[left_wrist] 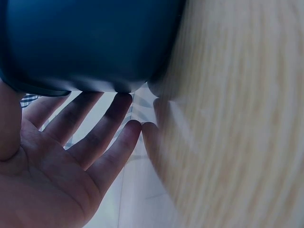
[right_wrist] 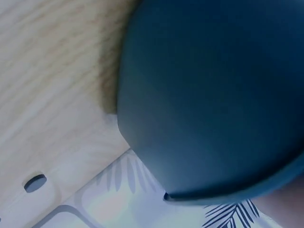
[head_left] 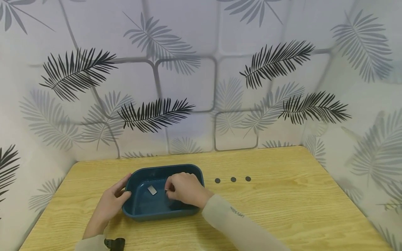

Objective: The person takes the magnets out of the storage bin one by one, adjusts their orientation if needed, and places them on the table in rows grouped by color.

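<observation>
A dark blue plastic bin (head_left: 144,210) stands on the table. My left hand (head_left: 110,204) touches its left end, the thumb at the rim. In the left wrist view the left hand's fairly straight fingers (left_wrist: 97,147) meet the bin's outer wall (left_wrist: 90,42). My right hand (head_left: 184,188) reaches inside the bin and pinches a small thin piece (head_left: 169,190), mostly hidden by the fingers. On the bin floor, left of that hand, lies a small silver-grey rectangular block (head_left: 152,190). The right wrist view shows mostly the bin's outer wall (right_wrist: 204,104); the fingers are hidden there.
Right of the bin, three small dark round discs lie in a row: a left one (head_left: 217,180), a middle one (head_left: 233,179) and a right one (head_left: 248,179). The wood-grain table (head_left: 282,205) meets a leaf-patterned backdrop (head_left: 201,87) behind it.
</observation>
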Tool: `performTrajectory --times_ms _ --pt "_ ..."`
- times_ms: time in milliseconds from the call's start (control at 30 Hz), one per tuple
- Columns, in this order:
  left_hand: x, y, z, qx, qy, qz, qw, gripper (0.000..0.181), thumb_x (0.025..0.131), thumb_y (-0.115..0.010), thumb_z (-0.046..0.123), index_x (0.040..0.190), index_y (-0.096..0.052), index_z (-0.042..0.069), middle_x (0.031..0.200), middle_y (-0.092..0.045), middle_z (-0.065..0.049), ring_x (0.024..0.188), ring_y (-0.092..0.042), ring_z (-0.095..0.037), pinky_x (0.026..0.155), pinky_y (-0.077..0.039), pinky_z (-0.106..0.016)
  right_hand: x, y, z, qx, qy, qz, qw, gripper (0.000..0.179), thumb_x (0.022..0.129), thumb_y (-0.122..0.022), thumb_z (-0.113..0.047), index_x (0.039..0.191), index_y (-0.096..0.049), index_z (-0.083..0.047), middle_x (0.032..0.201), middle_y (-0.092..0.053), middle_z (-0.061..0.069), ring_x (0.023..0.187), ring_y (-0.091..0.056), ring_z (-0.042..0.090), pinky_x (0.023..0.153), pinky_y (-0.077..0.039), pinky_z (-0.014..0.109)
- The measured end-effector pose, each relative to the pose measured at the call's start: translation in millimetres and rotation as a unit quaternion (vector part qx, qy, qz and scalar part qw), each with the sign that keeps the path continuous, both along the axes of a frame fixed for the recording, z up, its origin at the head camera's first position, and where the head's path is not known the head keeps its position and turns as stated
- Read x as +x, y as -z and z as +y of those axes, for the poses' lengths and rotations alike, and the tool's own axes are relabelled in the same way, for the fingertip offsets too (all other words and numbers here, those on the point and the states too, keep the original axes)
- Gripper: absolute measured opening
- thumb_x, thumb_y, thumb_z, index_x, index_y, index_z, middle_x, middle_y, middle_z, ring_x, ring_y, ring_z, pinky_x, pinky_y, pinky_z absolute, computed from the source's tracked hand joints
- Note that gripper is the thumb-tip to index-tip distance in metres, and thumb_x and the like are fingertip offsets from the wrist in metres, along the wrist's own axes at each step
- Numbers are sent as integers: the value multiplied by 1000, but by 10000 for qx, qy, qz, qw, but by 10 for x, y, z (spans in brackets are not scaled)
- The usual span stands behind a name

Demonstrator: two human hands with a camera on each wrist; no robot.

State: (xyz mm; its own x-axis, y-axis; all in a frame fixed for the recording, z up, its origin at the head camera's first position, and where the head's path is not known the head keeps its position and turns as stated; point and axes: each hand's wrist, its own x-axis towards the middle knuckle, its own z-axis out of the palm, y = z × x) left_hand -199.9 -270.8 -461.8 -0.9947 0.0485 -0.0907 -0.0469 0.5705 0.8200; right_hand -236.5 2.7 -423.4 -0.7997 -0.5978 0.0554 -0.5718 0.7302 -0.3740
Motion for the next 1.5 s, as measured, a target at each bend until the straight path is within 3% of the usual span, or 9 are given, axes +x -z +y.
performTrajectory --times_ms 200,433,600,733,1000,1133,1267,1400,1500 --pt "2 2 3 -74 -3 149 9999 63 105 -53 11 164 -30 14 164 -36 -25 142 -50 -49 105 -57 -43 -7 -46 61 -388 123 18 9992 7 96 -73 -23 102 -77 -20 93 -74 -9 74 -60 -1 67 -49 17" --pt "-9 3 2 -88 23 197 9998 63 105 -53 11 163 -30 13 163 -37 -26 141 -50 -49 104 -58 -41 -32 -80 183 -1179 290 -397 9918 13 97 -72 -18 109 -76 -13 104 -76 -2 89 -68 6 79 -56 19" --pt "-6 -1 2 10 -12 72 10000 64 105 -53 11 164 -30 14 164 -36 -25 142 -50 -48 88 -57 -24 -37 -101 258 -1784 427 -742 9802 13 98 -70 -14 111 -72 -14 107 -74 0 92 -67 10 81 -57 21" --pt "-3 -5 2 128 -5 7 9999 64 105 -53 11 164 -29 15 164 -35 -26 142 -49 -49 75 -49 -19 -35 -112 303 -2170 470 -868 9712 14 99 -68 -12 112 -73 -17 111 -74 0 94 -67 11 79 -56 21" --pt "-6 13 -5 124 12 3 9999 64 105 -53 12 164 -29 16 165 -34 -24 143 -48 -48 86 -52 -16 -48 -71 378 -2742 698 -784 9559 17 97 -69 -9 112 -74 -16 106 -77 2 83 -63 10 71 -53 19" --pt "-9 22 -8 57 18 24 10000 64 105 -53 12 164 -29 16 165 -35 -24 144 -48 -48 92 -54 -19 -55 -51 413 -2961 791 -898 9476 19 97 -68 -7 112 -75 -16 108 -77 4 92 -70 15 76 -57 21" --pt "-20 31 -15 18 15 2 10000 64 106 -53 14 164 -28 17 165 -35 -24 144 -48 -48 89 -53 -18 -69 -40 441 -3150 864 -1088 9389 20 97 -68 -5 113 -76 -13 113 -77 7 99 -73 21 80 -60 23" --pt "-32 36 -22 63 36 -70 9999 65 106 -52 15 165 -26 19 166 -32 -25 145 -44 -50 81 -50 -18 -92 -36 464 -3401 975 -1316 9260 20 97 -68 -5 114 -77 -8 113 -78 11 94 -74 19 80 -61 26" --pt "-27 30 -17 80 31 -82 9999 65 106 -52 15 165 -26 19 166 -32 -25 146 -44 -50 83 -53 -22 -107 -32 484 -3567 1045 -1425 9173 19 96 -69 -7 113 -78 -6 112 -78 13 91 -74 17 82 -61 28"
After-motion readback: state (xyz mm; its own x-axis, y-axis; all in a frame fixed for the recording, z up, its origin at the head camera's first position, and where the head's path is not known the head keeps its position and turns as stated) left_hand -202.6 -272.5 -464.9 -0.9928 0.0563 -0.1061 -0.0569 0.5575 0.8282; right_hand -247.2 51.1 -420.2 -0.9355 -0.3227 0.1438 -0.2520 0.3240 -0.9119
